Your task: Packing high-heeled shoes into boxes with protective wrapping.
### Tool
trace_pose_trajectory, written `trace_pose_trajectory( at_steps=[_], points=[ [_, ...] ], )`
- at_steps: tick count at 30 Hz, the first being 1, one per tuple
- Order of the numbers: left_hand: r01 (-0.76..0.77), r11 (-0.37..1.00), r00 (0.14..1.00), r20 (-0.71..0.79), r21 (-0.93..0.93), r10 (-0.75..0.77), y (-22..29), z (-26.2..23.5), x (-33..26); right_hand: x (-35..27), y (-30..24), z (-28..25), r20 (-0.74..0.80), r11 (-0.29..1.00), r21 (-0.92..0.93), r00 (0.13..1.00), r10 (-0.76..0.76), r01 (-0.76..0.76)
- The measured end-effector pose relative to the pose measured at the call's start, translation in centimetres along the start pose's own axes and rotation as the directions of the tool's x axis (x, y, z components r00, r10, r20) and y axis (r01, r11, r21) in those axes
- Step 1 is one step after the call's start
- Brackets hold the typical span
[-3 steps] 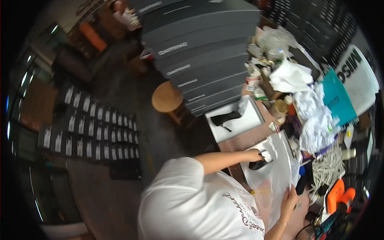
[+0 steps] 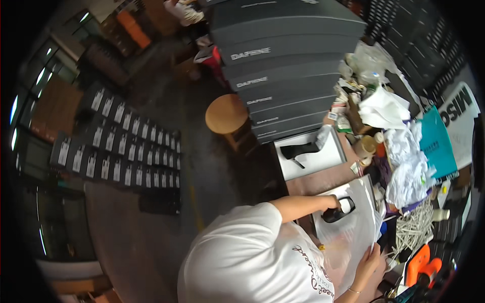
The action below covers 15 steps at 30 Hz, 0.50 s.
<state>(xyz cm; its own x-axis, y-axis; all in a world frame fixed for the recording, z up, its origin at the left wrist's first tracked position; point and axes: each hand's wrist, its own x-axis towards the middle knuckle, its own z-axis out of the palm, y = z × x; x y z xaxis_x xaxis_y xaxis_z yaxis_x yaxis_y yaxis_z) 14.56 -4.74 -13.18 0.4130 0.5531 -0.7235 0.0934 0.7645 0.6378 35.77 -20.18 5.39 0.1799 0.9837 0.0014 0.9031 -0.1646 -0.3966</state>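
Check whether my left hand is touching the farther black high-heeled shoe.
Apart: the head view shows brown tabletop between your left hand and the farther black high-heeled shoe.

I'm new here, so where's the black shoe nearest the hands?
Head view, right of centre: the black shoe is at the left hand, below the other shoe.

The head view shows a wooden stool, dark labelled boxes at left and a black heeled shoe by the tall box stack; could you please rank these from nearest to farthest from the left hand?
From the left hand, nearest first:
1. Black heeled shoe, above and slightly left
2. Wooden stool, farther up-left
3. Dark labelled boxes, far left
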Motion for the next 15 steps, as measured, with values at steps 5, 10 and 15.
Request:
trace_pose_trajectory(
  at_steps=[5, 10, 15],
  points=[
    [-0.069, 0.98, 0.986, 0.134, -0.188, 0.095, 0.4, -0.2, -7.2, 1.6, -2.2, -2.8, -0.061, 0.999, -0.013, 0.998, -0.035, 0.034],
    [-0.204, 0.976, 0.886, 0.41, -0.076, 0.217, 2.8, -9.3, -13.6, 6.7, -0.4, -0.3, -0.143, 0.993, 0.115, 0.99, 0.018, -0.001],
    [-0.139, 0.99, 0.847, 0.517, -0.006, 0.122, 7.6, -16.2, -18.4, 13.0, -8.2, 3.2, -0.082, 0.985, -0.123, 0.988, -0.129, 0.118]
  ],
)
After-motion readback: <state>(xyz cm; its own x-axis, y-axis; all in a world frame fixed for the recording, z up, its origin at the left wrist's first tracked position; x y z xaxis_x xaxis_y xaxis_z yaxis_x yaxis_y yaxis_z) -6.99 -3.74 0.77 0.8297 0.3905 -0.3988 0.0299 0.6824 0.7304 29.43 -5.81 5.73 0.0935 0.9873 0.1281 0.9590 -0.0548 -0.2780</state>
